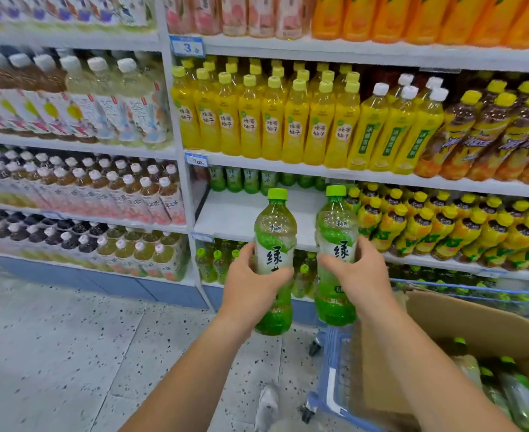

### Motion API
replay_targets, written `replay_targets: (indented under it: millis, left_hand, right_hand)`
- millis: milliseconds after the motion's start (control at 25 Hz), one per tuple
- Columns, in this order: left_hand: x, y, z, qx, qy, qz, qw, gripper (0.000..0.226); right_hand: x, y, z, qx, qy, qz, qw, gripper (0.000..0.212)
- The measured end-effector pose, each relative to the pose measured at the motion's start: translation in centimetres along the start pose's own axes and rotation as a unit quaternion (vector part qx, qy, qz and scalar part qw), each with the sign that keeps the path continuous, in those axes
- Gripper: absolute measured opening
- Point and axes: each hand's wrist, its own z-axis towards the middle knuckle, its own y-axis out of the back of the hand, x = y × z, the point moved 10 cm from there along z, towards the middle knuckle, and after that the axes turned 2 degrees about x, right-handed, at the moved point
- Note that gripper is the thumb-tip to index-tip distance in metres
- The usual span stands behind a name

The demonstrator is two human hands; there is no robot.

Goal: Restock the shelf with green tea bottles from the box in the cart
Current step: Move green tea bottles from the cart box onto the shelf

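My left hand (250, 283) grips one green tea bottle (275, 232) by its middle, upright. My right hand (355, 274) holds a second green tea bottle (335, 222) the same way. Both bottles have green caps and white-green labels, and both hover in front of a white shelf (235, 215) whose front is bare. Several green tea bottles (241, 179) stand at the back of that shelf. At the lower right the cardboard box (463, 325) sits in the blue cart (332, 378), with more green tea bottles (512, 388) lying inside.
Dark-tea bottles with yellow caps (444, 222) fill the same shelf to the right. Yellow drink bottles (257, 120) line the shelf above, more green bottles (213, 263) the shelf below. A white upright post (182, 169) divides the bays. Speckled floor (70, 338) spreads to the left.
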Motion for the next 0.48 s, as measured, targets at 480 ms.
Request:
replay_targets:
  millis: [480]
  left_hand:
    - [3.4,4.6,19.8,0.02,-0.008,0.051,0.998,0.044]
  right_hand:
    - [-4.9,-9.7,16.1,-0.015,-0.023,0.029,0.999,0.038]
